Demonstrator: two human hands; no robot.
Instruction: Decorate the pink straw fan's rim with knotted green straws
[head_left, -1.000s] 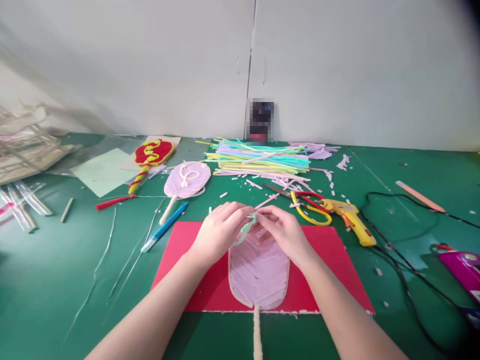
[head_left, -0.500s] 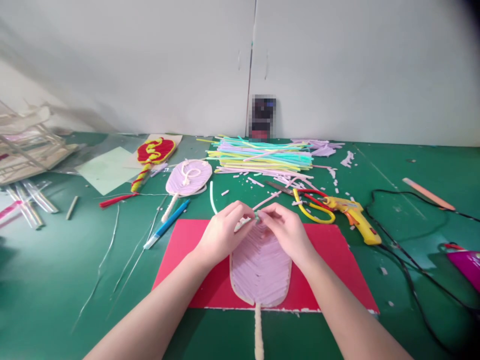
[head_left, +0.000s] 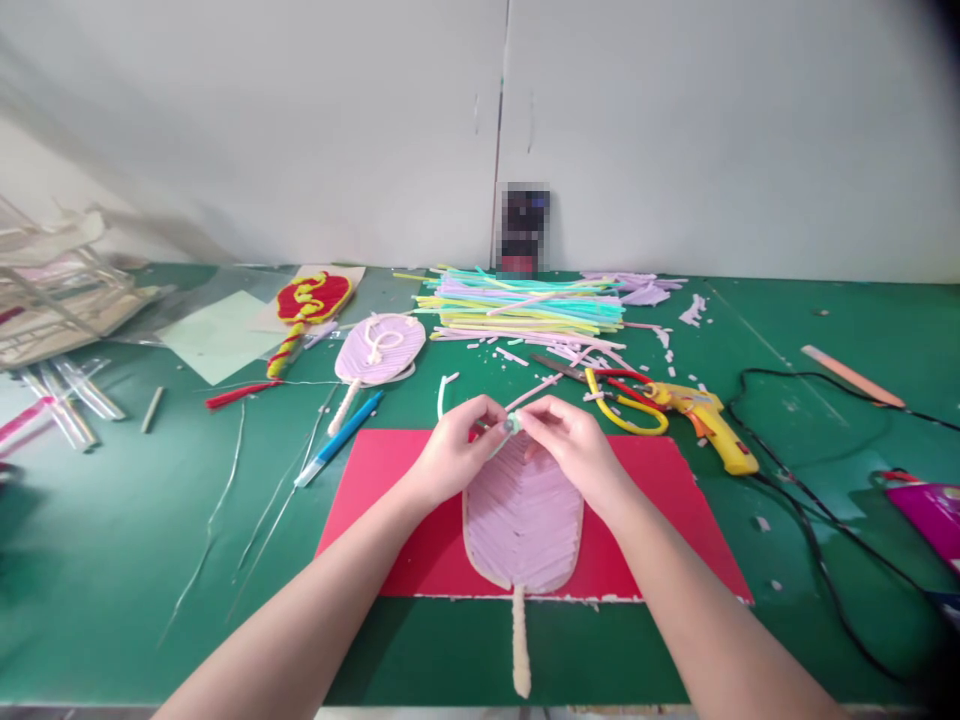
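Note:
Above the top of a lilac fan (head_left: 523, 525), my left hand (head_left: 469, 445) and my right hand (head_left: 566, 440) meet with their fingertips pinched. Between them is a pale green pipe cleaner (head_left: 440, 400); one loose end curves up beyond my left hand, and a small curl of it shows at the fingertips. The fan has a cream edge and a cream wrapped handle (head_left: 520, 640) that points toward me. It lies on a red board (head_left: 660, 520). My fingers partly cover the fan's upper edge.
A bundle of coloured pipe cleaners (head_left: 525, 305) lies at the back. Scissors (head_left: 630, 415) and a yellow glue gun (head_left: 709, 425) are at right, with a black cord (head_left: 817, 535). To the left are a second lilac fan (head_left: 390, 350), a red-yellow fan (head_left: 311, 298) and a blue cutter (head_left: 341, 438).
The view has shifted slightly, bringing the table's near edge into sight. The pale green pipe cleaner's loose end has swung, and its curl between my fingertips shows more clearly.

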